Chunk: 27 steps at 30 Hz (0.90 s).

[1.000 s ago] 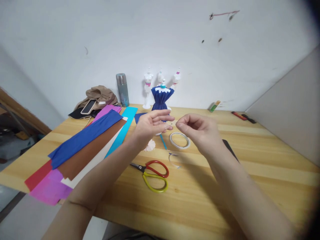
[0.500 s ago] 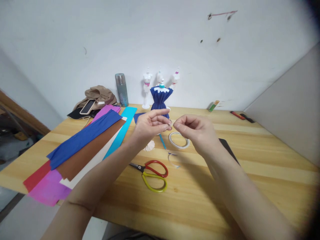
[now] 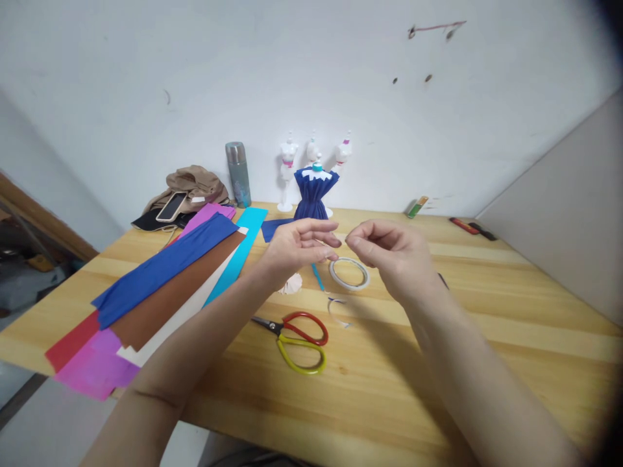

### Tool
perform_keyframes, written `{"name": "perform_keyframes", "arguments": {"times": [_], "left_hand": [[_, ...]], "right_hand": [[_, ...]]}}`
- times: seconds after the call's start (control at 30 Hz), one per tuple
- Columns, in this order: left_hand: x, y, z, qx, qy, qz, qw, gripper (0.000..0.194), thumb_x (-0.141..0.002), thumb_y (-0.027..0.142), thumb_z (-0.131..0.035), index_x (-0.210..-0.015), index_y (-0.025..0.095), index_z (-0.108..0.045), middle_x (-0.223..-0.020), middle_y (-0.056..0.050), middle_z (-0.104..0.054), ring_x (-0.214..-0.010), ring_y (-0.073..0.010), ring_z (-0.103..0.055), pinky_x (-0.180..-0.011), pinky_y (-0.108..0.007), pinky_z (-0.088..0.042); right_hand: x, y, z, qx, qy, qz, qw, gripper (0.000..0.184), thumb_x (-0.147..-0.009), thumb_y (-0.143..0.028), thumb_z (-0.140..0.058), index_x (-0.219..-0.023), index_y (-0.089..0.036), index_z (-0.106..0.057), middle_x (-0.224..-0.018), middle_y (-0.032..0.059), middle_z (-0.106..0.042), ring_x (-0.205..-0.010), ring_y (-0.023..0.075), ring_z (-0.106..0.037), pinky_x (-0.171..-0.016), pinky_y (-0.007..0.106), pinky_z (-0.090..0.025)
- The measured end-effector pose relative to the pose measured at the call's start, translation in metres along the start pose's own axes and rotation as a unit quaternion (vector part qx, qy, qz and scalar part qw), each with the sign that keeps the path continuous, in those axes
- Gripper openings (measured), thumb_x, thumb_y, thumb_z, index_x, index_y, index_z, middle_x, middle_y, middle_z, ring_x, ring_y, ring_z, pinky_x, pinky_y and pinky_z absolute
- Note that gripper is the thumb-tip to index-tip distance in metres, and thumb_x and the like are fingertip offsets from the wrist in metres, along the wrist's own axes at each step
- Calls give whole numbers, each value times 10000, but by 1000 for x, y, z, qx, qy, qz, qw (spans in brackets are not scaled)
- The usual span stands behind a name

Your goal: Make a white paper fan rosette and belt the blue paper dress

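My left hand (image 3: 302, 246) hovers over the middle of the table with its fingers loosely curled and the thumb apart from them. Facing it, my right hand (image 3: 387, 250) has thumb and forefinger pinched together; anything between them is too small to make out. Beneath and between the hands lies a roll of white tape (image 3: 350, 274). Behind them stands a small dress form wearing a pleated dark blue dress (image 3: 314, 194) with a white zigzag top. Scissors (image 3: 302, 342) with one red and one yellow handle lie nearer to me.
Coloured paper sheets (image 3: 180, 282) are layered at the left. Behind them are a phone (image 3: 172, 207), brown cloth (image 3: 195, 180) and a flask (image 3: 237, 175). White dress forms (image 3: 289, 159) stand by the wall. A green glue stick (image 3: 417, 207) lies at the back right.
The fingertips of my two hands have drawn slightly farther apart. My right hand has shifted a little to the right, still pinched. The objects on the table stay in place.
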<state>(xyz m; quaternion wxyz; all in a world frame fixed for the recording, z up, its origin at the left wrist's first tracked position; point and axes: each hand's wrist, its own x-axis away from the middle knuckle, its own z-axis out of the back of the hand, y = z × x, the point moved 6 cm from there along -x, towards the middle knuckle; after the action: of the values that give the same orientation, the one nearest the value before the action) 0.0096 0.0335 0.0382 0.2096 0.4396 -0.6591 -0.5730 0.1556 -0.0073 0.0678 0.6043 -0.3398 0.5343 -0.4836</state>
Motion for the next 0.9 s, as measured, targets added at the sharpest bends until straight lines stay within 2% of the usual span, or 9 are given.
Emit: {"name": "perform_keyframes", "arguments": {"times": [0.2, 0.3, 0.37, 0.43, 0.5, 0.53, 0.6, 0.73, 0.9], "left_hand": [[2, -4, -4, -65, -15, -12, 998, 322, -711, 197, -797, -1021, 150, -725, -914, -62, -742, -744, -135, -701, -759, -297, -588], [3, 1, -5, -206, 0, -59, 977, 226, -796, 181, -710, -1018, 145, -712, -929, -76, -743, -802, -160, -695, -790, -319, -579], [5, 7, -8, -385, 21, -104, 917, 229, -840, 123, -627, -1056, 146, -698, -1044, -106, -738, -923, -198, -686, -879, -370, -557], [9, 8, -15, -576, 18, -128, 807, 280, -872, 94, -553, -1113, 149, -682, -1199, -143, -698, -1087, -260, -642, -976, -454, -505], [11, 3, -18, -704, 4, -129, 699, 321, -894, 112, -515, -1179, 145, -658, -1336, -175, -628, -1219, -321, -574, -1030, -528, -452], [11, 1, -18, -738, 1, -127, 663, 330, -902, 133, -510, -1203, 142, -646, -1389, -184, -592, -1270, -340, -540, -1052, -549, -430], [11, -3, -17, -774, 5, -122, 621, 330, -920, 160, -489, -1213, 139, -640, -1449, -186, -547, -1347, -354, -482, -1093, -565, -393], [12, 0, -16, -800, 25, -116, 589, 338, -932, 141, -425, -1173, 114, -660, -1465, -207, -528, -1399, -388, -430, -1114, -568, -360], [18, 13, -18, -784, 56, -115, 608, 317, -899, 104, -458, -1129, 118, -677, -1456, -215, -538, -1393, -423, -431, -1097, -609, -356]], "right_hand": [[1, 0, -5, 22, -21, 11, 999, 289, -740, -499, -730, -641, -262, -596, -630, 28, -583, -614, 190, -552, -566, 351, -432], [5, -1, -6, 16, -12, 18, 1000, 283, -738, -486, -738, -642, -258, -601, -636, 25, -591, -593, 176, -534, -552, 340, -425], [10, -7, -8, 17, -4, 35, 999, 270, -744, -470, -740, -647, -258, -604, -637, 23, -592, -583, 168, -520, -544, 333, -416], [16, -14, -15, 27, -24, 42, 998, 260, -768, -446, -724, -644, -254, -599, -633, 22, -591, -585, 165, -514, -546, 328, -412], [22, -20, -27, 27, -64, 48, 996, 242, -785, -405, -697, -634, -241, -600, -612, 16, -580, -572, 156, -501, -534, 315, -398], [24, -21, -33, 27, -84, 50, 995, 228, -785, -381, -685, -630, -234, -603, -611, 13, -577, -569, 151, -497, -531, 308, -393], [26, -18, -43, 33, -111, 48, 992, 212, -775, -348, -664, -618, -221, -599, -603, 4, -571, -553, 137, -483, -522, 293, -380], [23, -1, -53, 75, -126, 24, 989, 181, -751, -320, -635, -614, -207, -598, -561, -5, -566, -527, 128, -464, -506, 275, -361], [18, 14, -51, 124, -88, 19, 988, 156, -719, -285, -615, -591, -206, -575, -548, -6, -559, -510, 123, -462, -500, 272, -355]]}}
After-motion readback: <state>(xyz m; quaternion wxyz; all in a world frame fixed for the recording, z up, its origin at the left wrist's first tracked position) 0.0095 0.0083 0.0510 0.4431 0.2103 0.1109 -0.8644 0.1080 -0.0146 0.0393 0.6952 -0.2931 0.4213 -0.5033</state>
